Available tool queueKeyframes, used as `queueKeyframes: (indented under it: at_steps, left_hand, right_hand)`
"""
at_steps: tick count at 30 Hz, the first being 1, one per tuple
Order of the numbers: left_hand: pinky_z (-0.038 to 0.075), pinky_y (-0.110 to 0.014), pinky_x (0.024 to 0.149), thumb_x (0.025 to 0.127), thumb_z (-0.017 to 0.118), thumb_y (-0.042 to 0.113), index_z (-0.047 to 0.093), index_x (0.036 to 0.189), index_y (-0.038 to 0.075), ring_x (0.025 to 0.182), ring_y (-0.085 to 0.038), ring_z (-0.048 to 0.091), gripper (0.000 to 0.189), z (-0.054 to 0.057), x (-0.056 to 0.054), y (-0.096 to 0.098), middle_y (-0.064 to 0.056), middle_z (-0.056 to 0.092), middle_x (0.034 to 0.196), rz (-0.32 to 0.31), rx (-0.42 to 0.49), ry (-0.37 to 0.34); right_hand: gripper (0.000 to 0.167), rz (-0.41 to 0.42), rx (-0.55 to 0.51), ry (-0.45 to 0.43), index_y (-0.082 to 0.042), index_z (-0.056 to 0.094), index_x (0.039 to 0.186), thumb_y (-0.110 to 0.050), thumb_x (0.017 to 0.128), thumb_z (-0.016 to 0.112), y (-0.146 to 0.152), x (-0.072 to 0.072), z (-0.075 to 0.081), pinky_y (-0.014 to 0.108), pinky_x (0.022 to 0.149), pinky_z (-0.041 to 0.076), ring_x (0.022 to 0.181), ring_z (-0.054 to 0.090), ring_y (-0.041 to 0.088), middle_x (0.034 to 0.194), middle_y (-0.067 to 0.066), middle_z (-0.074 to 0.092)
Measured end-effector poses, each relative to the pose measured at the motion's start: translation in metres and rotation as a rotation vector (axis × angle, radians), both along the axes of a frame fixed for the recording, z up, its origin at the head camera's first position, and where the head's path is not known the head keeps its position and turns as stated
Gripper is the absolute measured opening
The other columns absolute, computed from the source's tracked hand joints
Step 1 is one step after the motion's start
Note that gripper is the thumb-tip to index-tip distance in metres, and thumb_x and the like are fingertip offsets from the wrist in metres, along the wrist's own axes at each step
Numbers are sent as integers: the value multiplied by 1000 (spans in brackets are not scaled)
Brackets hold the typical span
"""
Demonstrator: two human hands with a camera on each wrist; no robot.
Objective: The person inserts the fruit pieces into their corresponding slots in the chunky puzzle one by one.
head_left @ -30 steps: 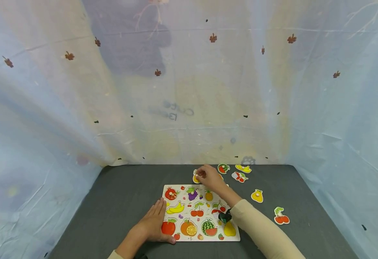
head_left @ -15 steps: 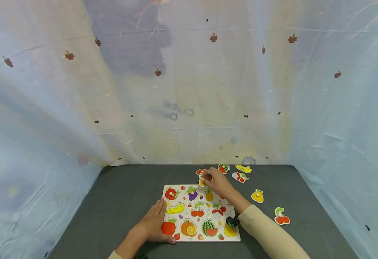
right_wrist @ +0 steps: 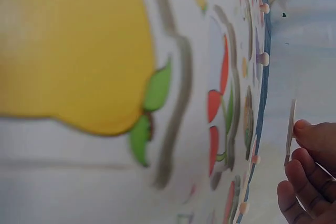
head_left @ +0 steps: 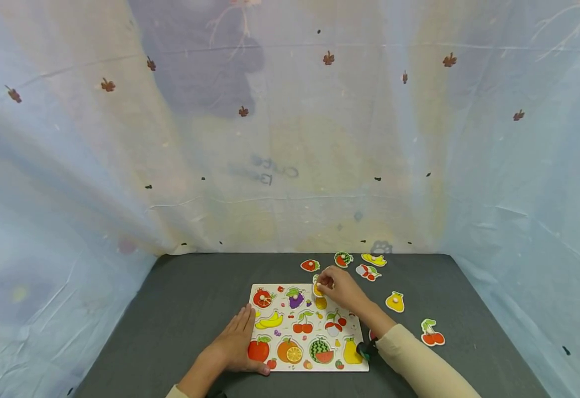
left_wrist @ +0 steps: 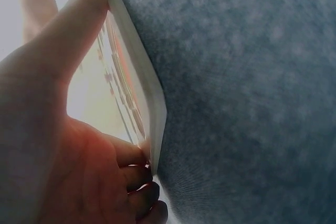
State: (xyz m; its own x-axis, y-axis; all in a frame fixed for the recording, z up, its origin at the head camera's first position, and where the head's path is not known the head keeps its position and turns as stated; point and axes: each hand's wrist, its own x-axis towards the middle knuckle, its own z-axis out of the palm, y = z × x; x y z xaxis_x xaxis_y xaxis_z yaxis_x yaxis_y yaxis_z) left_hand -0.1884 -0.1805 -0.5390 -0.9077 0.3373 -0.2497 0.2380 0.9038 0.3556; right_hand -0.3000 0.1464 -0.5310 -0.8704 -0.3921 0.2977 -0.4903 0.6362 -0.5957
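The left hand (head_left: pixel 232 340) lies flat at the left edge of the white fruit board (head_left: pixel 288 327). The right hand (head_left: pixel 341 287) pinches a small yellow piece (head_left: pixel 317 290) over its far edge. Loose fruit pieces (head_left: pixel 394 303) lie far and right. I can't tell which hollows are full.

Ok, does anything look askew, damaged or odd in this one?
Nothing looks damaged; the puzzle board lies flat, with loose fruit pieces scattered past its far and right edges. One oddity: faint lettering on the backdrop seems mirrored.
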Motion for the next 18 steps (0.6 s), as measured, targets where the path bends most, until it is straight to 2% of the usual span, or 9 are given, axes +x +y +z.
queueKeyframes:
  at_steps: [7,13,18]
  left_hand:
    - [22,-58,131,66,94,69,22,166,-8,162,-44,20,146,-1,0,-1,-26,18,176,-8,4,2]
    - [21,-57,132,67,94,69,22,166,-9,162,-43,20,145,0,0,-1,-26,19,175,-14,5,7]
    - [22,-58,131,65,95,69,23,166,-8,162,-43,19,146,0,0,-1,-26,18,176,1,2,-4]
  right_hand:
    - [8,7,37,-45,-16,74,95,-13,98,81,6,5,-3,25,71,53,79,55,7,90,-8,59]
    - [6,27,44,-72,-14,75,97,-12,98,80,9,8,-7,26,70,53,79,55,8,90,-7,61]
    - [6,42,66,-112,-17,74,97,-14,100,79,8,9,-8,26,71,53,81,56,8,91,-8,61]
